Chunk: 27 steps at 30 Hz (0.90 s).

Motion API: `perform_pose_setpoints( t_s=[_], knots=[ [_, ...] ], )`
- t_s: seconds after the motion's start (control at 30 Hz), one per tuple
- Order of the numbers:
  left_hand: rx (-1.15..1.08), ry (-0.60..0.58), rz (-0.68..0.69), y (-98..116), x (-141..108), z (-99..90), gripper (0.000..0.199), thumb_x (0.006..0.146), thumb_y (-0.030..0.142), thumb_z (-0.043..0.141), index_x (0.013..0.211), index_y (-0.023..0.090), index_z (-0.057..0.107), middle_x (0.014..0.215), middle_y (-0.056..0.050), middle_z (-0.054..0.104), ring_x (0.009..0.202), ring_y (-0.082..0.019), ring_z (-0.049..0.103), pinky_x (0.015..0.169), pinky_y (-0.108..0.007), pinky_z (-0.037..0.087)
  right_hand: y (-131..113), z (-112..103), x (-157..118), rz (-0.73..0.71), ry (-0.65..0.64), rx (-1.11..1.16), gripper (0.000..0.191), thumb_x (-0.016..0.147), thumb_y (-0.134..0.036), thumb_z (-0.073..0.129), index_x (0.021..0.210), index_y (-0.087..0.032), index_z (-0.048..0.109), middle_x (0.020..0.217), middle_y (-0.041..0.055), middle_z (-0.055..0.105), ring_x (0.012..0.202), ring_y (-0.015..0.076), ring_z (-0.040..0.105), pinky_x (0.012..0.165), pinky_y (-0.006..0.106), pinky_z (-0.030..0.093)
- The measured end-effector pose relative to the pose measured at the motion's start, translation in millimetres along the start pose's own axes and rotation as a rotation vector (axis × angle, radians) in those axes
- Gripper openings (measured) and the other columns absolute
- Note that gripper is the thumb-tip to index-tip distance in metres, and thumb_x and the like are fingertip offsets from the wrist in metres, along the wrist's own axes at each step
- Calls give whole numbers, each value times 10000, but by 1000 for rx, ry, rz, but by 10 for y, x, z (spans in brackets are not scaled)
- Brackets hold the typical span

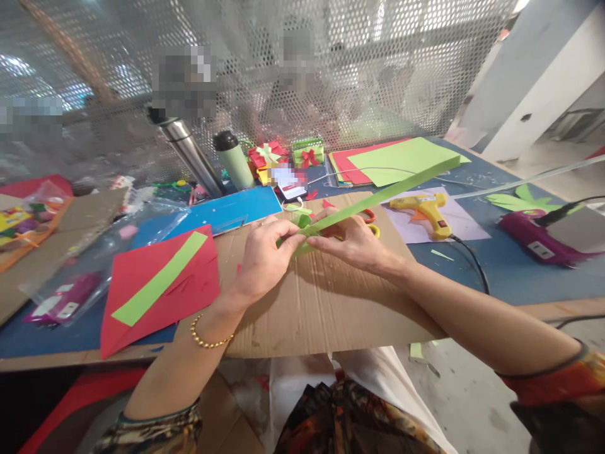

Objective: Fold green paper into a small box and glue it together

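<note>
Over the brown cardboard (302, 309), both hands meet at a long light-green paper strip (378, 197). My left hand (268, 252) pinches its near end, where the paper is folded or looped. My right hand (352, 243) grips the strip just beside the left fingertips, and the free length slants up to the right. Small green paper pieces show just behind the fingertips. Scissors with red and yellow handles (375, 231) lie partly hidden behind my right hand. On red paper (189, 284) at the left rests another green strip (161, 277).
A yellow glue gun (425, 211) lies on pale purple paper (466, 221) at the right, near a purple power strip (534, 236). Behind the hands are a phone (288, 184), a green bottle (234, 162), a steel flask (189, 151) and green sheets (406, 157).
</note>
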<state>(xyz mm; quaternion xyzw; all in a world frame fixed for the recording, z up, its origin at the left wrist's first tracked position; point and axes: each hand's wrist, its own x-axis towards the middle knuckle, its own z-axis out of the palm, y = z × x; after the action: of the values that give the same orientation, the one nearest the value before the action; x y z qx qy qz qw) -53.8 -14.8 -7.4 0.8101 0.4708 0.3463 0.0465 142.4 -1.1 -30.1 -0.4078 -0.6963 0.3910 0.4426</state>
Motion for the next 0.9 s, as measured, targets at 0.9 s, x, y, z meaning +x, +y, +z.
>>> perform_pose_setpoints(
  t_s=[0.9],
  knots=[
    [0,25,-2,45,-16,-1,185,903,168,662,730,233,674,711,11,686,742,-190,590,808,-394,484,-93,95,-16,-70,193,289,432,695,-666,822,713,-257,683,807,29,684,829,210,635,754,368,543]
  ],
)
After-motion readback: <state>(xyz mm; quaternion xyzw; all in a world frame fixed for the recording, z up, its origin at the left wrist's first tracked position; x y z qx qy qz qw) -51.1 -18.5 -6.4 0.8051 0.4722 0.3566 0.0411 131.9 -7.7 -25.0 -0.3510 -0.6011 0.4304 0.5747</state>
